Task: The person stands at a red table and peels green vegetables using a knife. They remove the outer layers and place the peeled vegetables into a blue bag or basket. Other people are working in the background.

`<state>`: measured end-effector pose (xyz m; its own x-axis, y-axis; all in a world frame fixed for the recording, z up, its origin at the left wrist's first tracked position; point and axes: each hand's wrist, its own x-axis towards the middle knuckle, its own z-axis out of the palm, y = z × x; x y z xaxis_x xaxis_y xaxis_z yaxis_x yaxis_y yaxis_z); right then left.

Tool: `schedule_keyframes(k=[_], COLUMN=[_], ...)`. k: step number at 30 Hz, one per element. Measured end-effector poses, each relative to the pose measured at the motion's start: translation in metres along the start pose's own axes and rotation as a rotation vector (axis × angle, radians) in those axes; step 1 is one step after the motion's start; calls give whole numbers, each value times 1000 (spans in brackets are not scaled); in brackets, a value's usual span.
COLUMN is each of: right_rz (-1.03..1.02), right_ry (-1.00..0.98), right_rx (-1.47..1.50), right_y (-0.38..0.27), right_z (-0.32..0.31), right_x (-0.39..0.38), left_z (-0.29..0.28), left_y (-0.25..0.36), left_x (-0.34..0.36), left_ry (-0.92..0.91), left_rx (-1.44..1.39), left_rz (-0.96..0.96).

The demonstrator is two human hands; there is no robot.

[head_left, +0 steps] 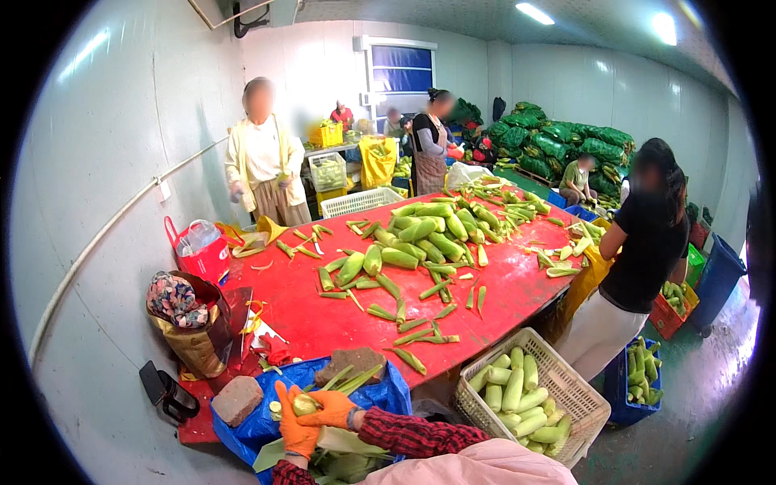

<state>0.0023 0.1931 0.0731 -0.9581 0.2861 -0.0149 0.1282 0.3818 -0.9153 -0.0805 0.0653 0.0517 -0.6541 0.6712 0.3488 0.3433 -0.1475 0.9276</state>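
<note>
Both my hands wear orange gloves and come together over a blue plastic sheet (394,398) at the near edge of the red table. Between them is an ear of corn (305,403), its rounded pale end showing. My left hand (296,427) is closed round it from the left, fingers pointing up. From the right, my right hand (328,409) is closed on the same ear. Pale green husk leaves (343,441) hang below the hands, above more loose husk. Long green husk strips (356,378) lie just beyond my right hand.
Two rough bricks (238,401) (349,363) weigh on the sheet. A heap of green corn (436,230) covers the far part of the red table (323,323). At right stands a cream crate (578,396) of husked corn. One person (647,234) works beside it; others stand farther back.
</note>
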Motion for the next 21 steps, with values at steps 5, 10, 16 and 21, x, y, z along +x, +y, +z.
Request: schedule_keyframes(k=[5, 10, 16, 21], right_rz=[53, -29, 167, 281], right_ry=[157, 196, 306, 156], right_rx=[775, 824, 775, 695], right_y=[10, 9, 40, 24], right_z=[-33, -35, -25, -60], right_x=[-19, -23, -37, -52], left_z=[-20, -10, 4, 19], left_y=[-11, -16, -36, -18], left_x=[-20, -34, -63, -66], left_ry=[-237, -246, -429, -401], left_rx=[-82, -411, -851, -412], left_rz=[15, -281, -694, -475])
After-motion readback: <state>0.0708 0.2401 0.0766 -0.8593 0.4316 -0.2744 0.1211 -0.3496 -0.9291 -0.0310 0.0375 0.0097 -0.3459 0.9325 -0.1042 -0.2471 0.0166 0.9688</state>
